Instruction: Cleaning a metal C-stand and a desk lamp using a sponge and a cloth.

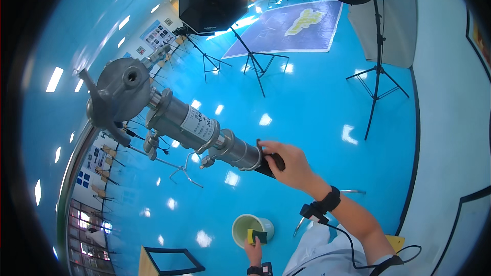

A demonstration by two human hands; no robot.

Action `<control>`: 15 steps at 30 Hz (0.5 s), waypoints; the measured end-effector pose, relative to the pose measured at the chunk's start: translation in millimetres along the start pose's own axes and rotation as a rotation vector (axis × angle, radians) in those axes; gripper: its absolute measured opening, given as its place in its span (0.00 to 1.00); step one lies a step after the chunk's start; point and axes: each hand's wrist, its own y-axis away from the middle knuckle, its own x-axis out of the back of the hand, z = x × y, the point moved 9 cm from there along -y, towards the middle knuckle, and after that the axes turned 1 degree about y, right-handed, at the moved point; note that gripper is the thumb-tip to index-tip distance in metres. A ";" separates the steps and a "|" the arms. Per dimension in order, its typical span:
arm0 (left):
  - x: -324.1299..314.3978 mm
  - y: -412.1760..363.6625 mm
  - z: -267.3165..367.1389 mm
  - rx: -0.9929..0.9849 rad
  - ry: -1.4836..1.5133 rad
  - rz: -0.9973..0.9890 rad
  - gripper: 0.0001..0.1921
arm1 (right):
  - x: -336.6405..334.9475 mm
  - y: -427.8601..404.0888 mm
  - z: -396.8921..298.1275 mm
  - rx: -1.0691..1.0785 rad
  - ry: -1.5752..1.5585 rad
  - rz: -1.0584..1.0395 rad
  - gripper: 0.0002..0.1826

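A metal studio light stand (172, 120) slants through the middle of the view, with a round grip head (126, 88) at its upper left end. My right hand (289, 166) has its fingers around a dark knob (278, 161) at the stand's lower right collar. A paper label with writing (197, 122) wraps one metal section. Low in the picture, my left hand (253, 253) holds a yellow and dark sponge (252, 236) by its edge. That sponge is over the near rim of a pale bucket (238, 222), whose contents I cannot make out.
Metal stand legs (186, 170) spread over the glossy blue floor. A black-framed wooden piece (143, 262) stands left of the bucket. Farther off are a black softbox (213, 2) on a tripod stand (251, 53) and another stand (378, 46). A white wall (441, 103) runs along the right.
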 end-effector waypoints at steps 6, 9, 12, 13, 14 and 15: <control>-18.3 -18.4 28.2 -0.076 0.047 -0.088 0.12 | 12.0 31.3 -10.8 -0.002 -0.040 0.093 0.11; -38.1 -25.8 46.7 -0.150 -0.036 -0.151 0.11 | 21.5 24.2 14.0 -0.248 -0.283 0.502 0.11; -50.8 -33.8 27.3 -0.199 -0.041 -0.211 0.10 | -25.3 20.4 9.7 -0.300 -0.321 0.362 0.15; -52.4 -36.5 24.6 -0.295 -0.070 -0.223 0.10 | -28.0 25.9 11.5 -0.309 -0.324 0.374 0.15; -60.6 -33.6 35.9 -0.385 -0.091 -0.243 0.10 | -25.2 30.8 13.0 -0.259 -0.304 0.388 0.15; -62.8 -31.2 33.9 -0.292 -0.078 -0.264 0.10 | -23.5 36.2 13.7 -0.207 -0.284 0.399 0.15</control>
